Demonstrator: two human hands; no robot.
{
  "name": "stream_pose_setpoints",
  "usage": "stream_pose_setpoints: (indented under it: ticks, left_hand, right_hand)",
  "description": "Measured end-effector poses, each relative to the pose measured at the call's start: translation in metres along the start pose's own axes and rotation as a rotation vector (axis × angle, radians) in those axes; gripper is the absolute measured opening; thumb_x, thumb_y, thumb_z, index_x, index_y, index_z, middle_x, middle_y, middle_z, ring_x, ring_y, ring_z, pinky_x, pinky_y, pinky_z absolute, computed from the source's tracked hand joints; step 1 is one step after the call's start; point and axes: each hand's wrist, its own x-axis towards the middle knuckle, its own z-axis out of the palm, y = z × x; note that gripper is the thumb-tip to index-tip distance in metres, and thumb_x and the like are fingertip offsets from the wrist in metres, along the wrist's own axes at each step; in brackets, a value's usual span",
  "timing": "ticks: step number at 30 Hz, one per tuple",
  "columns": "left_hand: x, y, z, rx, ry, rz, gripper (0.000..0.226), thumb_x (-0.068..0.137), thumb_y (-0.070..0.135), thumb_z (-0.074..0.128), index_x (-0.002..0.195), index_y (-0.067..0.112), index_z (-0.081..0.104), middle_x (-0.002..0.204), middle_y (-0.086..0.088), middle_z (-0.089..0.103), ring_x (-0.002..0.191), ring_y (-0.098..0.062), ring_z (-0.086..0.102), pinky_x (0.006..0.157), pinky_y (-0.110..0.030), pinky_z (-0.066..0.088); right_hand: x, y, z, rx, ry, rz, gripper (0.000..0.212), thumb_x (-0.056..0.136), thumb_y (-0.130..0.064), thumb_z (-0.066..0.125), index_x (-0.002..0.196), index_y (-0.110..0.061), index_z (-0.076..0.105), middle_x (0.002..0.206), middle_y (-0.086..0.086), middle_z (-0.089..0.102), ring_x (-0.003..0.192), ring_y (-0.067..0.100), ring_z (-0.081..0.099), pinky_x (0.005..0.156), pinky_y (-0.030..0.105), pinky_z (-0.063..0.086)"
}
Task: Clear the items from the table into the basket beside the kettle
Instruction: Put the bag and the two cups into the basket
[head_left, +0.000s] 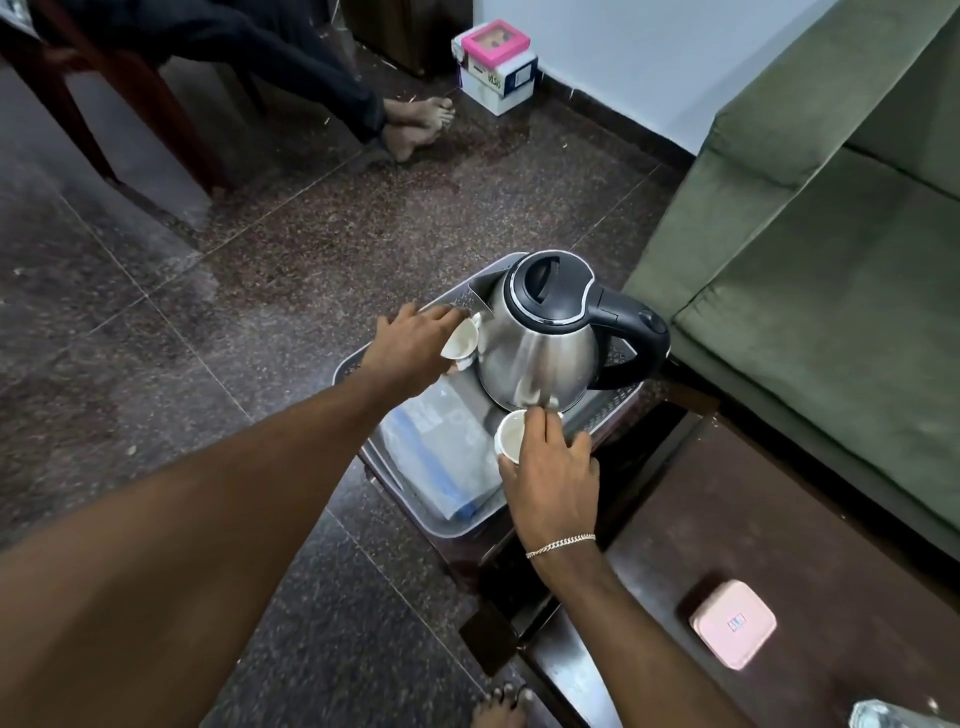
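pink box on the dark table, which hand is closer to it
Right. The right hand, holding a white cup over the basket, is up and left of the pink box. The left hand is farther, beyond the kettle's spout side.

Head camera looks steeply down (wide-angle, close) over the basket (395, 483).
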Motion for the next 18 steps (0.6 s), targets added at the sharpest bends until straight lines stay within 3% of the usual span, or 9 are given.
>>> stream_pose_setpoints:
  ticks: [4,7,10,13,18]
  left_hand:
    - [-0.004,-0.001,0.005,0.092,0.017,0.028,0.081,0.089,0.033,0.076,0.157,0.033,0.031,0.165,0.008,0.032,0.130,-0.035,0.047,0.094,-0.058,0.048]
    - [-0.007,0.002,0.001,0.210,0.055,0.032,0.089,0.087,0.044,0.076,0.159,0.031,0.025,0.167,0.000,0.024,0.136,-0.038,0.040,0.096,-0.060,0.046]
    - [-0.017,0.011,-0.010,0.189,0.063,-0.021,0.099,0.083,0.041,0.080,0.159,0.024,0.019,0.167,-0.006,0.021,0.143,-0.042,0.032,0.101,-0.067,0.043]
    - [-0.040,0.022,-0.021,0.142,0.166,-0.050,0.079,0.085,0.030,0.073,0.152,0.020,0.033,0.159,-0.012,0.034,0.138,-0.042,0.038,0.097,-0.065,0.043]
    - [-0.098,0.058,-0.011,0.138,0.465,0.139,0.042,0.082,0.022,0.059,0.122,0.011,0.056,0.121,-0.017,0.053,0.104,-0.041,0.053,0.079,-0.052,0.045]
  right_hand:
    - [0.000,0.003,0.003,0.018,-0.014,-0.027,0.058,0.083,-0.043,0.077,0.128,-0.015,0.055,0.134,0.002,0.057,0.099,0.035,0.055,0.075,0.045,0.055]
    - [-0.001,0.003,0.003,0.034,-0.039,-0.030,0.064,0.085,-0.048,0.074,0.135,-0.016,0.049,0.142,-0.001,0.051,0.108,0.033,0.052,0.081,0.044,0.055]
    - [-0.005,0.005,-0.003,0.068,-0.048,-0.049,0.070,0.085,-0.049,0.073,0.141,-0.019,0.044,0.154,-0.001,0.041,0.115,0.033,0.050,0.089,0.046,0.051]
    - [-0.016,0.012,-0.018,0.110,0.001,-0.091,0.063,0.083,-0.046,0.075,0.135,-0.019,0.049,0.156,0.000,0.039,0.115,0.033,0.050,0.087,0.047,0.049]
    - [-0.061,0.057,-0.041,0.240,0.081,-0.073,0.052,0.088,-0.043,0.071,0.131,-0.018,0.055,0.145,0.003,0.049,0.108,0.031,0.053,0.086,0.047,0.051]
